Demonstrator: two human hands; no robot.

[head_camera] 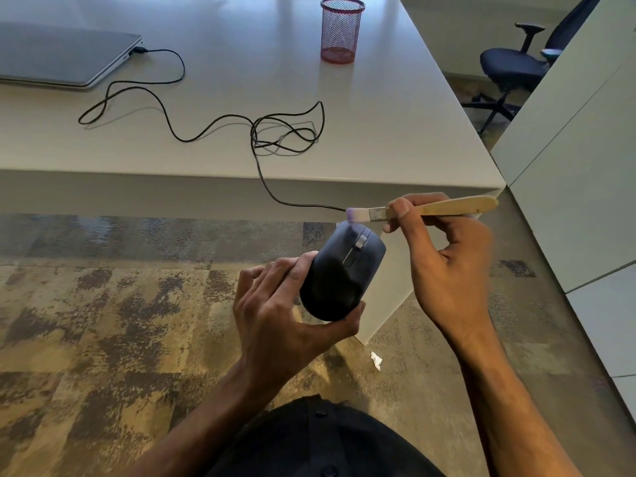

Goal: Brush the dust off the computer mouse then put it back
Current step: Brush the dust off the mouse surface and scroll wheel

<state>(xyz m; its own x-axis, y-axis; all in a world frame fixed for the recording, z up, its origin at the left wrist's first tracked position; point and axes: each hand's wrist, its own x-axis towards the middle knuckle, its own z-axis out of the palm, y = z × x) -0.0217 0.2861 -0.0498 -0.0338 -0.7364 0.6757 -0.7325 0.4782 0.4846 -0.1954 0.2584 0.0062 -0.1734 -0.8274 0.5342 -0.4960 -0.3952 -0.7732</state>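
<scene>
At ten o'clock a closed grey laptop [58, 55] is lying on the white table [395, 132], with the black cable [206, 123] plugged into its side and trailing in loose loops toward the table's near edge. A red mesh pen cup [340, 31] is standing upright at twelve o'clock. Just off that near edge, above the patterned carpet [103, 304], the left hand [285, 311] is holding its grip closed around the black computer mouse [344, 270], buttons facing up. The bristles of the wooden-handled brush [423, 208] are touching the mouse's front end, and the right hand [444, 256] is pinching the handle near the ferrule. At two o'clock a black office chair [512, 63] is standing beyond the table.
</scene>
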